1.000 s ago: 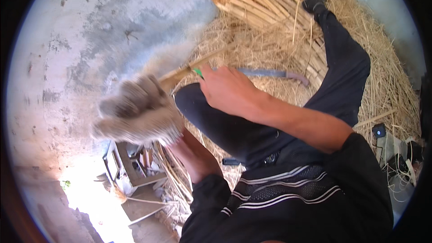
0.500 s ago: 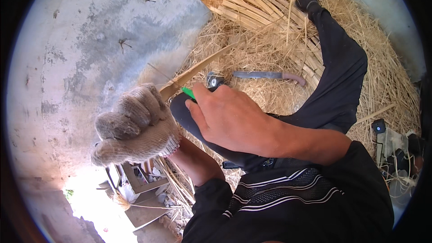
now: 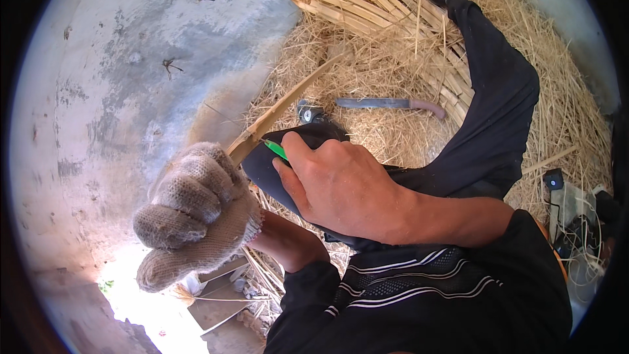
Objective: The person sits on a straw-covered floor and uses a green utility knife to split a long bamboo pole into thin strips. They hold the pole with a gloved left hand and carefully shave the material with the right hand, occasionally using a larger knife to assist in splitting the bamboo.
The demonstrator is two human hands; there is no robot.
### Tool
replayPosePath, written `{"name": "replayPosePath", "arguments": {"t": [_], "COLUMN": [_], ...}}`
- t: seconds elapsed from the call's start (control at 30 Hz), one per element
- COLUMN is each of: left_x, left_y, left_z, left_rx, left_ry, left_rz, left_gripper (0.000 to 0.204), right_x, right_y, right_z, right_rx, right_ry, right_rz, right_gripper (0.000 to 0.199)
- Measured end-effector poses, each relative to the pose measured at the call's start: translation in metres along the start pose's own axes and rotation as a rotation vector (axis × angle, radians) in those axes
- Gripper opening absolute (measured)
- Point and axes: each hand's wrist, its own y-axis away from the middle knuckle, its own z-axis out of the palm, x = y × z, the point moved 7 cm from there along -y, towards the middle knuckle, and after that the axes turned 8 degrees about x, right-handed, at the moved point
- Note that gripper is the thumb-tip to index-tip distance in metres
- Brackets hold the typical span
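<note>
My left hand [image 3: 196,216], in a grey knitted glove, is closed around the lower end of a long split bamboo strip [image 3: 275,113]. The strip slants up and away to the right, tapering at its far end. My bare right hand [image 3: 350,187] grips a green-handled knife [image 3: 275,149] against the strip, just beyond the glove. Most of the handle is hidden in my fingers. A thin line running left past the strip looks like the blade seen edge-on. Under my hands is my bent knee in dark trousers.
A machete [image 3: 373,103] with a brown handle lies on straw beyond my hands. Split bamboo strips [image 3: 357,10] are piled farther off. A pale stained wall [image 3: 98,124] rises at the left. Pale and black items [image 3: 576,216] lie at the far right.
The gloved hand has turned slightly and dropped a little, with the strip still in it. My right hand and the green handle have shifted slightly down along the strip.
</note>
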Motion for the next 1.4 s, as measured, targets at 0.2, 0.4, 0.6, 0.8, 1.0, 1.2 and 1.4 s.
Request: {"name": "replayPosePath", "arguments": {"t": [0.2, 0.4, 0.6, 0.8, 1.0, 1.2, 1.4], "left_x": [-0.001, 0.000, 0.003, 0.005, 0.002, 0.017, 0.007], "left_y": [0.001, 0.006, 0.008, 0.007, -0.005, 0.001, 0.003], "left_z": [0.010, 0.008, 0.010, 0.006, 0.005, -0.004, 0.021], "left_rx": [-0.080, -0.087, -0.075, 0.056, 0.174, 0.157, 0.010], "left_ry": [-0.008, -0.001, -0.021, -0.036, 0.022, -0.055, -0.038], "left_rz": [-0.017, 0.005, -0.021, 0.006, 0.068, 0.067, 0.004], "left_gripper": [0.062, 0.060, 0.057, 0.059, 0.061, 0.062, 0.061], "right_x": [0.007, 0.013, 0.021, 0.027, 0.190, 0.055, 0.034], "right_y": [-0.005, -0.005, 0.000, -0.009, 0.032, 0.010, 0.000], "right_z": [-0.001, 0.003, 0.016, 0.025, -0.007, -0.010, -0.001], "right_rx": [-0.006, -0.131, -0.021, 0.050, -0.045, -0.101, -0.079], "right_ry": [-0.051, -0.086, 0.011, 0.269, 0.367, -0.014, 0.012], "right_rz": [0.016, 0.112, -0.013, -0.051, 0.425, 0.102, 0.105], "right_gripper": [0.024, 0.022, 0.021, 0.023, 0.026, 0.027, 0.024]}}
